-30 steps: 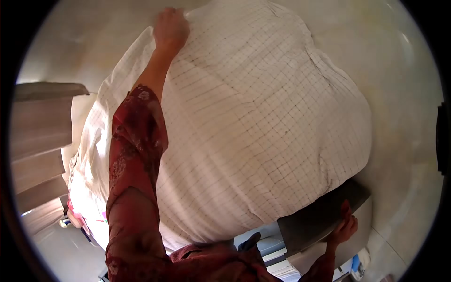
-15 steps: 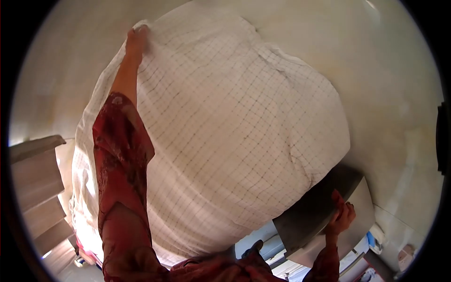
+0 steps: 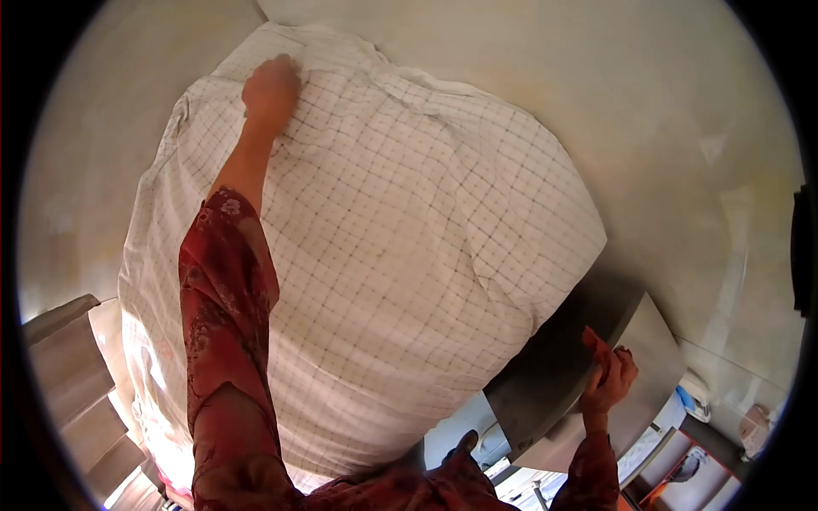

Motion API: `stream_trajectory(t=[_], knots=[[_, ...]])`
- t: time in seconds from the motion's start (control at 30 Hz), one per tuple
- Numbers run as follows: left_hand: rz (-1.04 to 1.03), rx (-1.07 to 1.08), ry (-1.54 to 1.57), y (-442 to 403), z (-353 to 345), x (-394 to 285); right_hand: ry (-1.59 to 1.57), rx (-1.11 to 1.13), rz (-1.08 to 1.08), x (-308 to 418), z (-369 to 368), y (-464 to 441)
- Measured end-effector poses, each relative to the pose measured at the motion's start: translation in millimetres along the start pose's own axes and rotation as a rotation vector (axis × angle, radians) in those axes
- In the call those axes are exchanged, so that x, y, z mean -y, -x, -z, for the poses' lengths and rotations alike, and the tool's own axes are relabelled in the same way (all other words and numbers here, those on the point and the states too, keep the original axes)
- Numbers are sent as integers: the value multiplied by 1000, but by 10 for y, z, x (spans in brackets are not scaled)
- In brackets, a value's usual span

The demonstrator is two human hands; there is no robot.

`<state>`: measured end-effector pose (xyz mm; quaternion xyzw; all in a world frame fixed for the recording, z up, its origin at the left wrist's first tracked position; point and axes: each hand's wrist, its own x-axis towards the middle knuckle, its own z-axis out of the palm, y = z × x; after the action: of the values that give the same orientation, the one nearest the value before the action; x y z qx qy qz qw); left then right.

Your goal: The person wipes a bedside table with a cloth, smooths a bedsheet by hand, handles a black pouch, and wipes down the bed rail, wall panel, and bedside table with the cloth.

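Note:
A large white cloth with a thin dark grid pattern (image 3: 383,230) spreads over a broad surface against the wall. My left hand (image 3: 273,89), at the end of a red patterned sleeve, is closed on or against the cloth near its far left part; the fingertips are blurred and what they hold, if anything, cannot be made out. At the lower right, my right hand (image 3: 607,379) is closed on a small red cloth (image 3: 596,341), beside a dark flat surface (image 3: 545,366).
A pale wall (image 3: 665,128) runs behind and to the right. Brown hanging panels (image 3: 72,375) stand at the lower left. Shelves with several items (image 3: 690,468) are at the lower right. A dark shoe or foot (image 3: 466,441) shows at the bottom.
The view has turned, and the checked cloth appears further left. My left hand now lies inside the cloth's far edge rather than at it. My right hand still holds the red cloth.

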<state>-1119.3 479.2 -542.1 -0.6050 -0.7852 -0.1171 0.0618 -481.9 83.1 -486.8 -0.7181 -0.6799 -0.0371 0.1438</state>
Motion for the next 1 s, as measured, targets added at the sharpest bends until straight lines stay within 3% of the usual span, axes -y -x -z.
stream_trajectory(t=[0.07, 0.2, 0.27, 0.3, 0.37, 0.4, 0.43, 0.5, 0.63, 0.7, 0.77, 0.83, 1.0], knots=[[188, -5, 34, -103, 158, -166, 23, 24, 17, 20, 18, -27], [206, -153, 110, -455, 157, -461, 32, -23, 17, 1, -36, -19], [317, -423, 635, -678, 11, -536, 33, -30, 23, -5, -27, -22], [318, -421, 637, -727, -131, -494, 36, -30, 22, -4, -13, -20], [349, -217, 880, -746, -631, -325, 50, -15, 16, 6, -13, -36], [107, -148, 805, -775, -1095, -160, 50, -13, 14, 7, -1, -34], [-18, -67, 565, -449, -783, -415, 43, -18, 22, 16, 2, -44], [-76, -16, 373, -427, -848, -498, 37, -19, 21, 38, -11, -55], [-62, 89, 331, -331, -483, -628, 26, -27, 39, 44, 5, -95], [-86, -345, 460, 186, -83, -903, 23, -26, 42, 62, 12, -112], [-411, -347, 408, 609, 158, -1107, 27, -19, 45, 79, 22, -122], [-563, -233, 393, 791, 62, -1351, 29, 13, 20, 83, 41, -82], [-603, -208, 294, 851, -116, -1777, 19, 24, 20, 29, -2, -64]])
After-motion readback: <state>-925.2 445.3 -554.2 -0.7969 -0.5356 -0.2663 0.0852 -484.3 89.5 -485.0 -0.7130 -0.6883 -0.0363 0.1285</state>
